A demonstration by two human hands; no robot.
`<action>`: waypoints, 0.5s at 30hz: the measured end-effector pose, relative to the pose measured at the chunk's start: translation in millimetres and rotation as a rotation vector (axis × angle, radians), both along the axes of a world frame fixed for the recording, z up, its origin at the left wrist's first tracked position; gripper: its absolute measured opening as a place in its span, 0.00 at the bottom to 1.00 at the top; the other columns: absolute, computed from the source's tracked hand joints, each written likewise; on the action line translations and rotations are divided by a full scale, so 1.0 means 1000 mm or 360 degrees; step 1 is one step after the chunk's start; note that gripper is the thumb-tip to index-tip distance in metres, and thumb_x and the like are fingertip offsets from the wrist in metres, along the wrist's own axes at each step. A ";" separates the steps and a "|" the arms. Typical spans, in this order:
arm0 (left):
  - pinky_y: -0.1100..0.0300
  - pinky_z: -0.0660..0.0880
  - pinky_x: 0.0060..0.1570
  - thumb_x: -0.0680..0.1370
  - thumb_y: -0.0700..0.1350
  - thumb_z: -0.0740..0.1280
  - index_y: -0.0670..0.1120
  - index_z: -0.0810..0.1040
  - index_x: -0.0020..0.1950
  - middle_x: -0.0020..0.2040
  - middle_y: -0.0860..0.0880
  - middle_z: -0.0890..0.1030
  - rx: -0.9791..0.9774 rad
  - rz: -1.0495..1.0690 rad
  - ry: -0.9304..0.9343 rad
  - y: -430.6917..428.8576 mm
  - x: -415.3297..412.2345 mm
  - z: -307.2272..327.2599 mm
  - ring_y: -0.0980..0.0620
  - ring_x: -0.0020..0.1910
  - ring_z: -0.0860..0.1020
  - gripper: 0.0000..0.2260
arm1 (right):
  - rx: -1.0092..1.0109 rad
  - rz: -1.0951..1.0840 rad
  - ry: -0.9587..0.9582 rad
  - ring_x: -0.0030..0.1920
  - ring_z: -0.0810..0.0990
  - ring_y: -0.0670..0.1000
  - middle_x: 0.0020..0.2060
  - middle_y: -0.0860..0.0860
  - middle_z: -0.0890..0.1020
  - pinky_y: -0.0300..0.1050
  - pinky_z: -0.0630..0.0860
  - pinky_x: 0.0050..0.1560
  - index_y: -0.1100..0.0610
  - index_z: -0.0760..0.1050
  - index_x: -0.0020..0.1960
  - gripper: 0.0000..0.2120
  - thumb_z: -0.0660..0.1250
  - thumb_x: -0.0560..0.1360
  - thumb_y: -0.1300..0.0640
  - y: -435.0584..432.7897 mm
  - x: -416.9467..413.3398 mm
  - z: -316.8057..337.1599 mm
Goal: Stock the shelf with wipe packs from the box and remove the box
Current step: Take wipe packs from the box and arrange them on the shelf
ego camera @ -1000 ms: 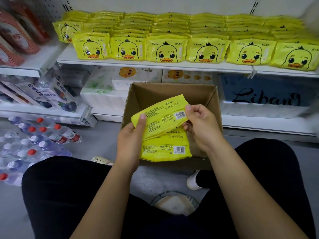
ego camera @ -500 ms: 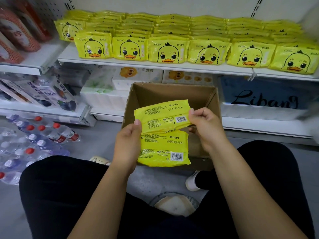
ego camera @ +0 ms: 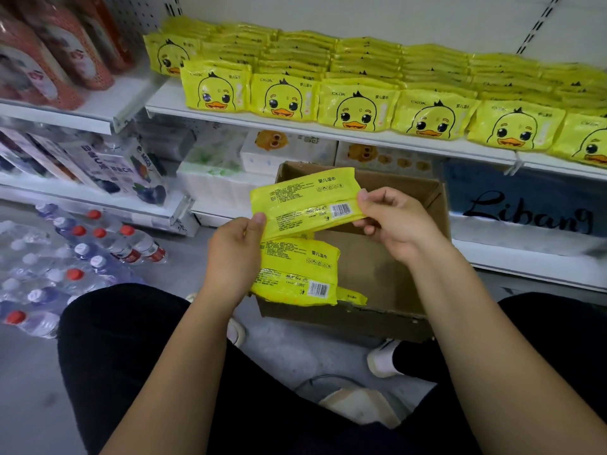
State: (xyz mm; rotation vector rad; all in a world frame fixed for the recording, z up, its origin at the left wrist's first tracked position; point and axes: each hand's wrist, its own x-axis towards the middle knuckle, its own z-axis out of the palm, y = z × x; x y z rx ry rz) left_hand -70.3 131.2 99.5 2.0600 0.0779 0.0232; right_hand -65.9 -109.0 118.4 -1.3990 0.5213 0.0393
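1. Black trousers (ego camera: 124, 356): knees spread, on the near side of the cardboard box (ego camera: 394, 274). A white shoe (ego camera: 382, 359) sits just before the box's near wall.
2. Left hand (ego camera: 233, 254): above the box's near-left corner, thumb pressed onto the left end of the upper wipe pack (ego camera: 302, 205).
3. Right hand (ego camera: 391, 221): above the box's open top, thumb and fingertips pinching that pack's right end beside the barcode. The hands are apart, with the yellow pack spanning between them, printed back toward the camera.
4. Lower wipe pack (ego camera: 299, 274): over the box's near-left corner, barcode showing. Its left edge is behind the left hand, so the grip on it is hidden.
5. Third wipe pack (ego camera: 353, 295): only a corner visible, inside the box at its near wall.
6. Water bottles (ego camera: 82, 254): red and white caps, on the floor left of the box.
7. Tissue packs (ego camera: 216, 178): beyond the box, to its left. Blue Libang package (ego camera: 525, 205): beyond the box, to its right.
8. Shelf (ego camera: 328, 133): above and beyond the box, carrying duck-faced wipe packs (ego camera: 358, 108). The front row faces out, with stacks behind.
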 end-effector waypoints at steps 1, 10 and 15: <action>0.54 0.58 0.31 0.85 0.53 0.60 0.33 0.69 0.40 0.29 0.48 0.64 -0.0009 0.0004 -0.0014 0.005 0.004 0.001 0.50 0.30 0.61 0.25 | -0.0010 0.0000 -0.0028 0.28 0.81 0.47 0.37 0.53 0.83 0.35 0.71 0.26 0.57 0.75 0.42 0.08 0.71 0.78 0.60 0.005 0.006 0.001; 0.58 0.58 0.30 0.85 0.54 0.61 0.30 0.67 0.42 0.36 0.45 0.67 -0.0312 0.0006 0.0023 0.060 0.071 0.004 0.51 0.34 0.63 0.27 | -0.0656 0.0436 -0.0239 0.52 0.84 0.48 0.51 0.49 0.85 0.45 0.81 0.55 0.52 0.77 0.62 0.14 0.71 0.78 0.51 0.054 0.074 -0.002; 0.54 0.65 0.36 0.79 0.67 0.61 0.31 0.72 0.46 0.37 0.46 0.72 -0.0423 -0.0077 0.0014 0.095 0.119 -0.003 0.50 0.35 0.68 0.34 | -0.1113 0.0871 -0.0427 0.73 0.69 0.48 0.72 0.50 0.69 0.45 0.64 0.76 0.37 0.75 0.65 0.27 0.76 0.67 0.42 0.088 0.118 0.000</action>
